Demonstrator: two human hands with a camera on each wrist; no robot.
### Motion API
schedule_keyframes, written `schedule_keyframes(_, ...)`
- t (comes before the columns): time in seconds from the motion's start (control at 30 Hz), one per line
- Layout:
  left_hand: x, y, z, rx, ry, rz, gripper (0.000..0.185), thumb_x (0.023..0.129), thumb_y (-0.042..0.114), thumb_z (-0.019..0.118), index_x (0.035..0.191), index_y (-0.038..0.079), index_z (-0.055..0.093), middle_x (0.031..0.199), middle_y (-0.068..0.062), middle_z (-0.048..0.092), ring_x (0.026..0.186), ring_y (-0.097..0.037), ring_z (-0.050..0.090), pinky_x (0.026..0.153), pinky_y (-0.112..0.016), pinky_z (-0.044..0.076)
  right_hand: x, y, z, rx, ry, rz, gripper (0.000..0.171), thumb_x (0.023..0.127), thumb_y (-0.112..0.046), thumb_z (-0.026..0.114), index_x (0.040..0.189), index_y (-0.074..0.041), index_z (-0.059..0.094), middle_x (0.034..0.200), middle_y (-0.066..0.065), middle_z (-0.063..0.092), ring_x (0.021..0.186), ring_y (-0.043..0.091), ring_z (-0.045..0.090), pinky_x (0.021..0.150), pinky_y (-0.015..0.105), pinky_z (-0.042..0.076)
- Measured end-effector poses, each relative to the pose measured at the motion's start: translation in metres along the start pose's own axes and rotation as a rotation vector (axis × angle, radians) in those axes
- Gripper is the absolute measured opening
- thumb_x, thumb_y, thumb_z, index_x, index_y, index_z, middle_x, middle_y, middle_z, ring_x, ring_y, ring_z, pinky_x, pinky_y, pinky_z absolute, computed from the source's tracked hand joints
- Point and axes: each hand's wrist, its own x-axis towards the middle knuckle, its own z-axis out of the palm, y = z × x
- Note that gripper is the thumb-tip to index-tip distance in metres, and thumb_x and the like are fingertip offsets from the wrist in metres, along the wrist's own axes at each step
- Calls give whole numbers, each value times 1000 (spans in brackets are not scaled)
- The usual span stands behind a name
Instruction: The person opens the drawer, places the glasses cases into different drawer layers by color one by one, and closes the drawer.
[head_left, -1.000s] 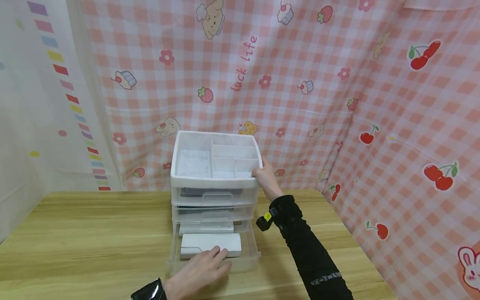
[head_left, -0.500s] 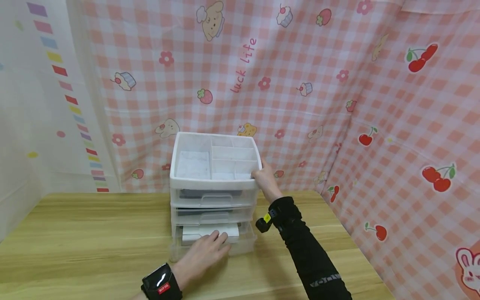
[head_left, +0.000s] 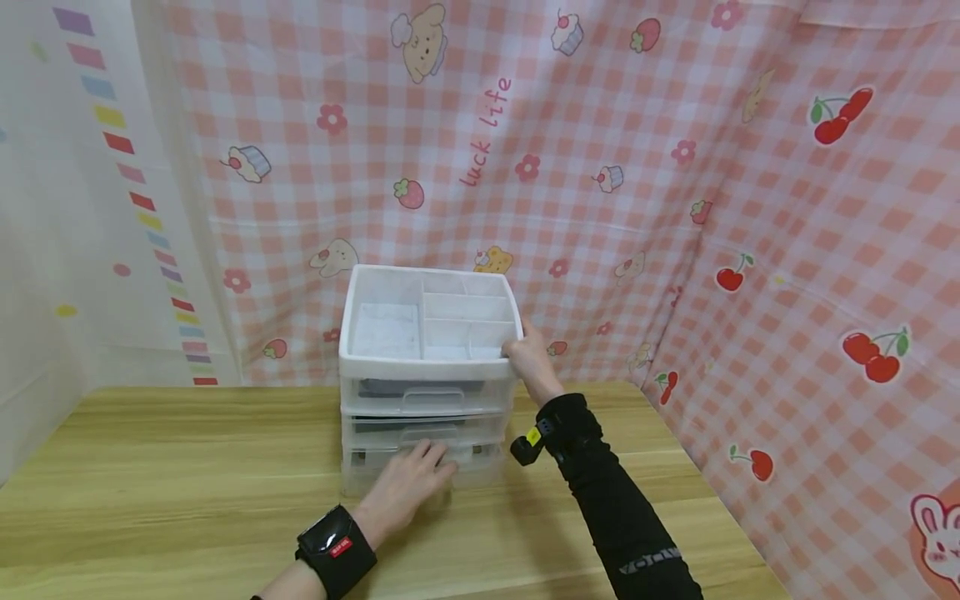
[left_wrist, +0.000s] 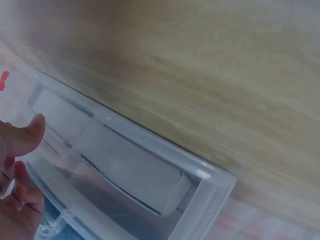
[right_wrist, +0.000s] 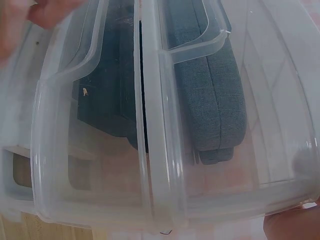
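A white-topped plastic drawer organizer with clear drawers stands on the table. My right hand grips the right side of its top tray, thumb over the rim. The left hand is at the front of the bottom drawer, fingers loosely bent and thumb apart. In the left wrist view a white box shows through the drawer front. The right wrist view shows a blue-grey fabric case in one upper drawer and a dark box in the drawer below it.
The tray on top has dividers forming several compartments. A pink checked cloth hangs behind and to the right of the wooden table. White cloth hangs on the left.
The bottom drawer has slid back into the organizer, taking the white boxes inside with it. My left hand moved forward with its front. The right hand kept its grip on the tray.
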Motion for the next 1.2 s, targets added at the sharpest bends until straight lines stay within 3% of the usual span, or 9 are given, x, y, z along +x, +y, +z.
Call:
schedule_keyframes(0.23, 2, -3, 9, 98, -7, -70, 54, 51, 1, 79, 99, 17, 61, 96, -2, 65, 79, -16, 63, 57, -25, 52, 0, -1, 4, -10, 15, 8, 71, 78, 5, 44, 145, -14, 35, 142, 11, 44, 120, 31, 45, 104, 53, 37)
schedule_keyframes(0.47, 5, -4, 7, 108, -63, -143, 46, 55, 4, 75, 95, 19, 58, 75, 2, 62, 56, -13, 57, 43, -25, 42, -1, -5, 5, 9, 0, 24, 72, 78, 6, 43, 147, -14, 33, 144, 11, 43, 122, 30, 44, 104, 51, 36)
schedule_keyframes(0.53, 5, -4, -2, -36, -124, -178, 41, 63, 6, 76, 100, 16, 61, 72, 2, 62, 53, -12, 56, 42, -25, 41, -2, -6, 6, 11, -5, 31, 72, 79, 6, 44, 147, -14, 33, 145, 12, 42, 122, 30, 43, 104, 51, 36)
schedule_keyframes(0.7, 7, -20, -46, -651, -312, -389, 24, 83, 17, 71, 104, 7, 68, 68, 5, 62, 55, -2, 51, 50, -20, 39, -2, -6, 8, 16, -9, 45, 72, 79, 6, 45, 147, -15, 32, 145, 11, 42, 122, 30, 43, 106, 54, 35)
schedule_keyframes(0.8, 1, -38, -73, -812, -259, -491, 13, 88, 19, 66, 93, 8, 71, 72, 6, 65, 62, 3, 51, 56, -17, 43, -1, -7, 10, 23, -2, 47, 74, 78, 6, 45, 147, -16, 32, 145, 10, 43, 121, 30, 44, 107, 54, 35)
schedule_keyframes(0.9, -10, -55, -93, -737, -59, -562, 8, 88, 16, 66, 86, 10, 71, 70, 5, 65, 62, 1, 54, 56, -19, 45, 0, -7, 11, 33, 13, 37, 76, 77, 6, 45, 148, -17, 31, 145, 9, 42, 122, 30, 43, 105, 53, 36)
schedule_keyframes(1.03, -27, -70, -105, -430, 174, -701, 11, 84, 14, 70, 84, 4, 70, 69, -4, 66, 65, -16, 61, 59, -32, 50, 1, -3, 8, 73, 5, 24, 69, 83, 0, 48, 147, -20, 33, 145, 8, 42, 124, 28, 43, 104, 50, 36)
schedule_keyframes(1.1, -37, -75, -107, -345, 167, -791, 24, 85, 22, 69, 91, -1, 69, 78, -13, 68, 75, -29, 64, 69, -43, 51, 0, 0, 4, 153, -40, 8, 58, 93, -11, 49, 147, -21, 33, 147, 6, 41, 129, 26, 41, 108, 49, 34)
schedule_keyframes(1.2, -49, -83, -109, -332, 27, -907, 51, 91, 40, 60, 111, -7, 62, 105, -26, 65, 103, -45, 56, 87, -58, 44, -7, 11, -5, 337, -124, -59, 53, 101, -31, 41, 150, -17, 25, 153, 8, 32, 140, 26, 32, 116, 48, 25)
